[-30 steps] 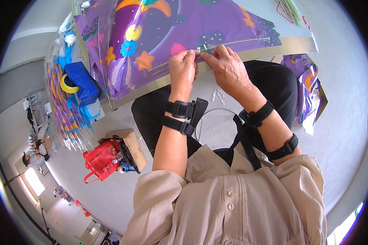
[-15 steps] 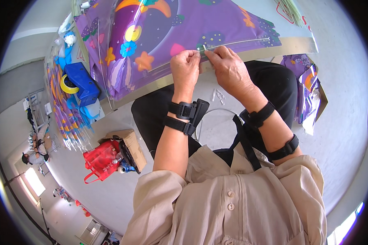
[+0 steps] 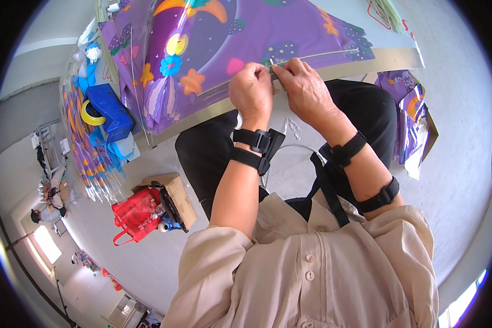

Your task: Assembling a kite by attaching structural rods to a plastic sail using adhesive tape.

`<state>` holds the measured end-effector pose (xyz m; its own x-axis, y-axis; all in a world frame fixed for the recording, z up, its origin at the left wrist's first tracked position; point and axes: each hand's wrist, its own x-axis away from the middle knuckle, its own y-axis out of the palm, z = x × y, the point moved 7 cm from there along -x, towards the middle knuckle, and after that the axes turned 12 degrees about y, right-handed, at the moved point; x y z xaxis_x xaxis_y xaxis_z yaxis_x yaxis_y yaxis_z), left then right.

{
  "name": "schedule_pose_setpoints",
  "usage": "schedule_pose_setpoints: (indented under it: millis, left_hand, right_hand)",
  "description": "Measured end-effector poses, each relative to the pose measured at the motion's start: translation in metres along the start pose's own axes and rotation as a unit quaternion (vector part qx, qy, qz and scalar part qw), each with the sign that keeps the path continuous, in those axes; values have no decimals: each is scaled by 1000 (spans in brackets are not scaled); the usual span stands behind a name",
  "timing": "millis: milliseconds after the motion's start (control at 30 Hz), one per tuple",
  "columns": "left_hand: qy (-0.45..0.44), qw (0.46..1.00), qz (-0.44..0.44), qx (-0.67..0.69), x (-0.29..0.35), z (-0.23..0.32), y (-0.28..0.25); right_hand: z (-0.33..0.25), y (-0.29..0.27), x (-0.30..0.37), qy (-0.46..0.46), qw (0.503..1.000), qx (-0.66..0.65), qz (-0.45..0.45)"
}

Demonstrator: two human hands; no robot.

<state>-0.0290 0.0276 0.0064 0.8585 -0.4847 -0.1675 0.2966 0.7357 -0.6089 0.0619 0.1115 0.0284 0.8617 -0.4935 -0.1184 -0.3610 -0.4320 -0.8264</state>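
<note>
A purple kite (image 3: 268, 33) printed with stars, flowers and a moon lies across the table in front of me. A thin white rod (image 3: 333, 53) runs along its near edge. At this edge my left hand (image 3: 251, 90) is closed, fingers curled in a pinch. Close beside it, my right hand (image 3: 307, 87) pinches the same edge with thumb and forefinger. Between the fingertips of both hands shows a small white fitting (image 3: 272, 62). The exact grip under the fingers is hidden.
A blue tape dispenser (image 3: 108, 112) with yellow tape stands at the table's left end, by hanging printed kites (image 3: 90, 158). A red bag (image 3: 138, 213) and a cardboard box (image 3: 181, 199) are on the floor. More purple printed pieces (image 3: 410, 120) lie at right.
My left hand has shifted slightly right and turned, closer to the right hand. The right hand has barely moved, and the kite stays nearly in place.
</note>
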Motion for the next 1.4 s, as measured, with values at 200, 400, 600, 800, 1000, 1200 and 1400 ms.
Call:
schedule_pose_setpoints:
  millis: [200,400,600,800,1000,1200,1400]
  left_hand:
    - [128,991,21,-39,4,9,0]
    - [129,990,32,44,9,10,-4]
    - [10,980,13,197,2,11,-13]
    - [200,962,-151,105,-45,61,2]
    - [388,850,-356,2,-69,122,96]
    - [366,830,-417,-47,-62,135,161]
    - [364,821,-432,-86,-64,138,182]
  right_hand:
    - [2,0,0,9,1000,2,2]
    - [0,0,0,16,1000,17,-5]
    - [9,-3,3,7,1000,-5,6]
    - [17,-35,15,52,997,-49,-4]
    - [61,-64,41,149,988,22,-42]
    - [90,-76,48,210,976,33,-52]
    - [108,-83,41,227,974,-2,-8]
